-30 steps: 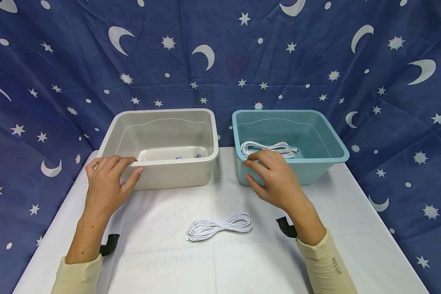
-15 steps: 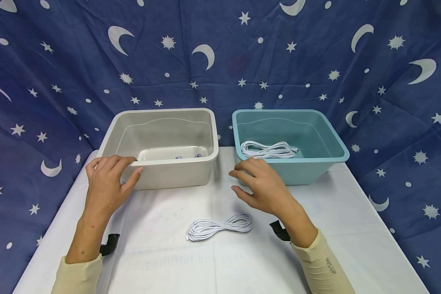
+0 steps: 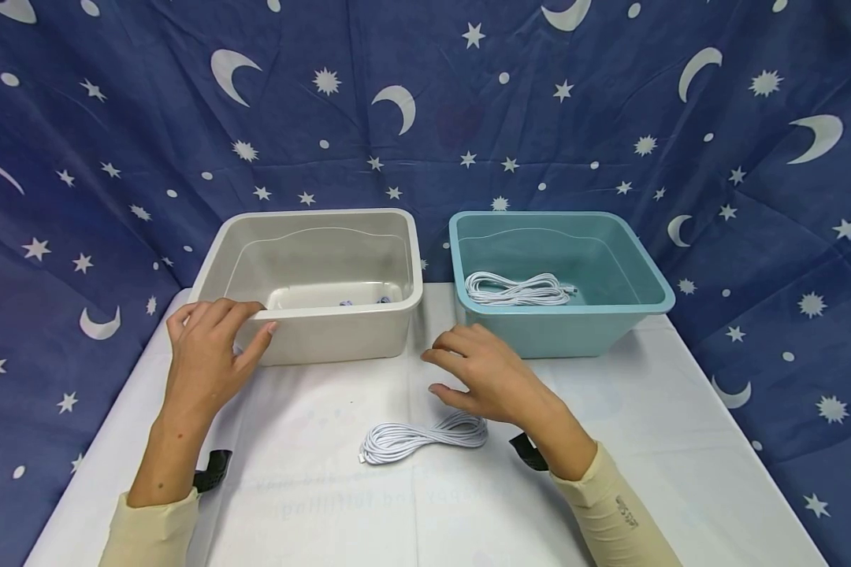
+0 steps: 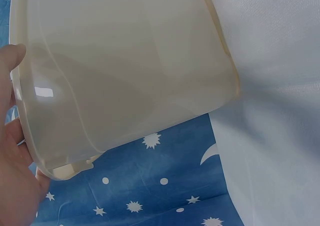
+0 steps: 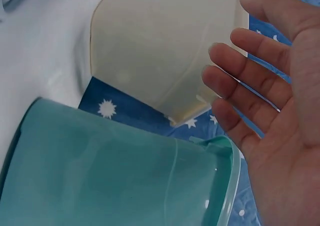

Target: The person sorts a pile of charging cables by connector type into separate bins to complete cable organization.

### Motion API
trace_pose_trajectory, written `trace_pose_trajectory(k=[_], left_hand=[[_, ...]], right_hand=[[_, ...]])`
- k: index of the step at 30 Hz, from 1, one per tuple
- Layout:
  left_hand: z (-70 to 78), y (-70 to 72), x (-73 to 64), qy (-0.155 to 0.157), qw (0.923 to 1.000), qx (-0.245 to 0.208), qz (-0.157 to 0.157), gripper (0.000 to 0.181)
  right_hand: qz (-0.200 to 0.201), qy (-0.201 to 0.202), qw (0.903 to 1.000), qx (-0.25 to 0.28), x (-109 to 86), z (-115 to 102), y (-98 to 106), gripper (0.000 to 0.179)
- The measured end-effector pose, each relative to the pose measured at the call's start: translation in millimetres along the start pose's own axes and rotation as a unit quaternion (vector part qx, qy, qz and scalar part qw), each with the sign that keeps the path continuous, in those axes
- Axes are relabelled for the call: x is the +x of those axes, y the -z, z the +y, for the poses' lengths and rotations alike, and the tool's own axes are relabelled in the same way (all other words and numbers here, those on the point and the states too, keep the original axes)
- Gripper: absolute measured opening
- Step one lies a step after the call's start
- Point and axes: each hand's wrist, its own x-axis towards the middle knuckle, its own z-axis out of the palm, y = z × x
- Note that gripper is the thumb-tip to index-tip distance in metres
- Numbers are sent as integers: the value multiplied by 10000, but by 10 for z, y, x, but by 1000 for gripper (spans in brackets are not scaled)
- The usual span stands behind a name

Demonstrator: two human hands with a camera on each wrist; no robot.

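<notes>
My left hand (image 3: 216, 335) grips the near left rim of the beige bin (image 3: 397, 303), fingers curled over its edge; the left wrist view shows that beige bin (image 4: 125, 71) close up with the fingers (image 4: 12, 61) on its rim. My right hand (image 3: 478, 370) hovers, fingers spread and holding nothing, above the white table between the two bins, just behind a coiled white cable (image 3: 421, 437). The teal bin (image 3: 652, 287) holds another coiled white cable (image 3: 518, 289). In the right wrist view the right hand (image 5: 265, 101) shows relaxed fingers before the teal bin (image 5: 100, 171) and the beige bin (image 5: 165, 46).
A white cloth covers the table (image 3: 681, 441). A dark blue star-and-moon backdrop (image 3: 425, 102) hangs behind and at both sides. Small dark items (image 3: 362, 301) lie on the beige bin's floor. Black wrist straps (image 3: 213, 470) show at both sleeves.
My right hand has drawn back from the teal bin's front rim, leftward and toward me, and now hovers over the coiled cable on the table. The left hand has stayed put.
</notes>
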Motion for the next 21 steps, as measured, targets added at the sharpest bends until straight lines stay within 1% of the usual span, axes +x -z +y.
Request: trace_pose_trajectory(k=[10,17,21], left_hand=[[-2,-1,0,3,10000,11,-17,31],[-4,-1,-4,3,10000,-3,-24,30],[-4,0,-6,6,10000,-3,-34,29]], right_hand=[[-568,132,9983,57,17,-46,-128,38],[-735,286,9968,132,31,-98,-252,38],[-911,354,9952,93,31,-128,-309,39]])
